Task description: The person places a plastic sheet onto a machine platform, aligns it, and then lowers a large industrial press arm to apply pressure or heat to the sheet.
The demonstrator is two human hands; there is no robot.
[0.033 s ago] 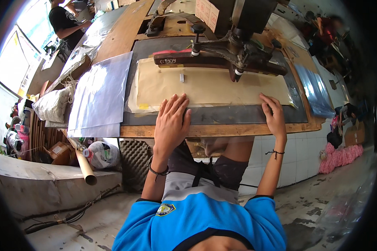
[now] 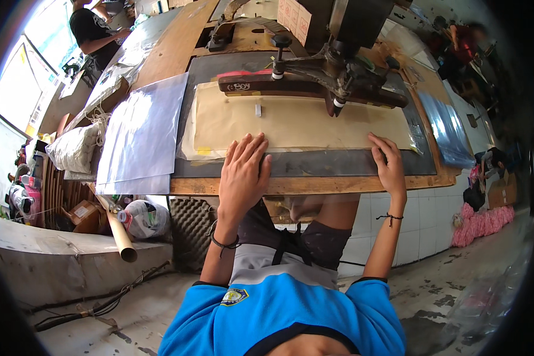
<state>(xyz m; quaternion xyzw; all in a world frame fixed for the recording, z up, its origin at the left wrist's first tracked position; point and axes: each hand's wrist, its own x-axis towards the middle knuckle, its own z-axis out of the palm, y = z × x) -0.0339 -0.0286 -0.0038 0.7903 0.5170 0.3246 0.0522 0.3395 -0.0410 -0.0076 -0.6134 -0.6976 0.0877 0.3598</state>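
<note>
My left hand [image 2: 243, 169] lies flat with fingers extended, its fingertips on the near edge of a long tan sheet [image 2: 314, 127]. Further right, my right hand [image 2: 389, 165] rests open, fingers stretched forward onto the same edge. Neither holds anything. Thin clear plastic shows under the tan sheet's rim and seems to hang past the table's front edge between my hands. A small whitish piece [image 2: 258, 110] sits on the tan sheet, ahead of my left hand. Over the sheet's far side hangs a dark press bar [image 2: 302, 89], carried by a black metal bracket [image 2: 338, 71].
Stacked clear plastic sheets [image 2: 142, 130] lie left of the dark mat [image 2: 314, 166]; bluish plastic film [image 2: 445, 130] lies right. A cardboard tube [image 2: 122, 237] leans at lower left. People work at far left and far right. Pink bundles [image 2: 483, 224] lie on the right floor.
</note>
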